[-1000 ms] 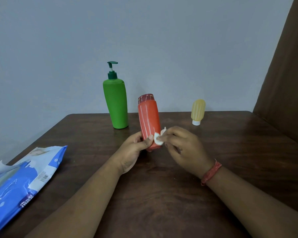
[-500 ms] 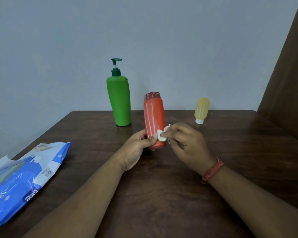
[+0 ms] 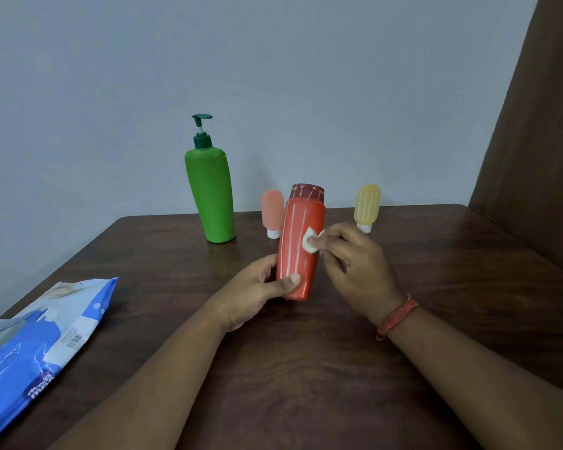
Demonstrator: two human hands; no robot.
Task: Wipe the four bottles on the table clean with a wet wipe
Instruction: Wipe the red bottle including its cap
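Note:
My left hand (image 3: 257, 292) grips the lower part of the orange-red bottle (image 3: 301, 245) and holds it above the table, leaning a little to the right. My right hand (image 3: 355, 264) pinches a small folded white wet wipe (image 3: 311, 245) and presses it against the bottle's right side, about halfway up. Behind it stand a tall green pump bottle (image 3: 212, 196), a small pink bottle (image 3: 272, 212) on its white cap, and a small yellow bottle (image 3: 367, 206) on its white cap.
A blue wet-wipe pack (image 3: 36, 349) lies at the left edge of the dark wooden table (image 3: 306, 384), its flap lifted. A grey wall rises behind the table. A brown panel (image 3: 540, 157) stands at the right.
The orange-red bottle has been lifted and tilted to the right, uncovering the pink bottle behind it. The wipe has slid up from near the bottle's base to its middle.

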